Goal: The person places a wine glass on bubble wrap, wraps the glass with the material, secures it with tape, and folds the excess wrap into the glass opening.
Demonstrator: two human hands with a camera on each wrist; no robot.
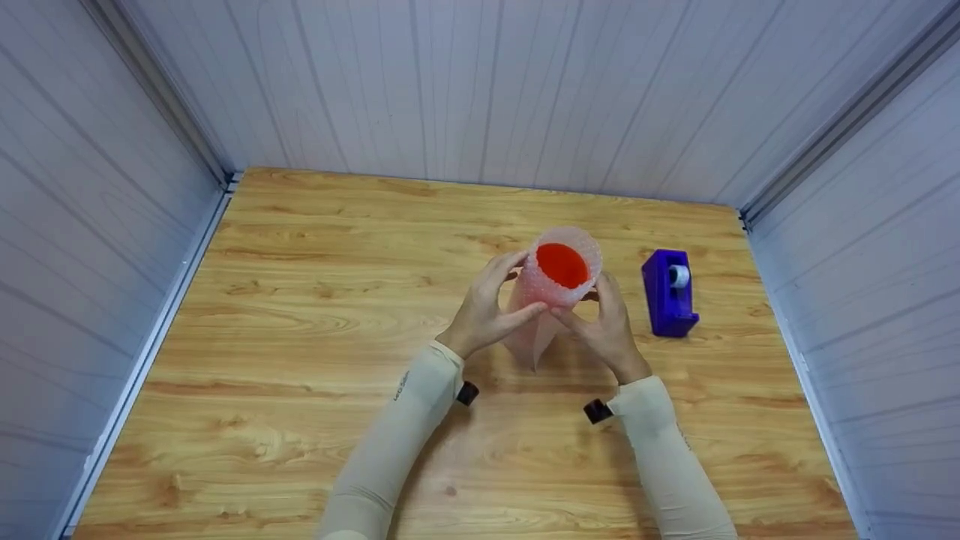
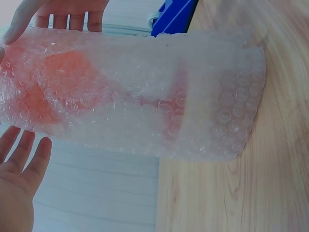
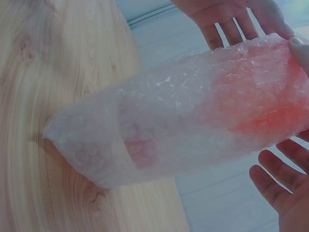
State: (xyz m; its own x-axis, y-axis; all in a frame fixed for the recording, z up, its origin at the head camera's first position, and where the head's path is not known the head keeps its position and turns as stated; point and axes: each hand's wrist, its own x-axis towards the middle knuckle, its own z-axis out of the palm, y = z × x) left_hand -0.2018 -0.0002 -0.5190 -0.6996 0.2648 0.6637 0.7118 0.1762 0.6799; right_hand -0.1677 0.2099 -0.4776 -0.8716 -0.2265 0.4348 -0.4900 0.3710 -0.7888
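A tube of clear bubble wrap [image 1: 540, 291] stands upright on the wooden table, wrapped round a red object [image 1: 562, 265]. Through the wrap [image 2: 135, 121] in the left wrist view, the red part narrows towards a thin stem and a wider base, like a goblet. My left hand [image 1: 484, 309] holds the tube's upper part from the left, and my right hand [image 1: 606, 330] holds it from the right. Both thumbs meet at the front, just below the rim. The fingers behind the tube are partly hidden in the head view. Below, the wrap's lower end [image 3: 87, 150] reaches past the base.
To the right of my right hand, a blue tape dispenser [image 1: 667, 296] with a white roll stands on the wooden table [image 1: 315, 300]. Pale panelled walls [image 1: 450, 90] bound the table at the back and both sides. Small black cameras sit at both wrists.
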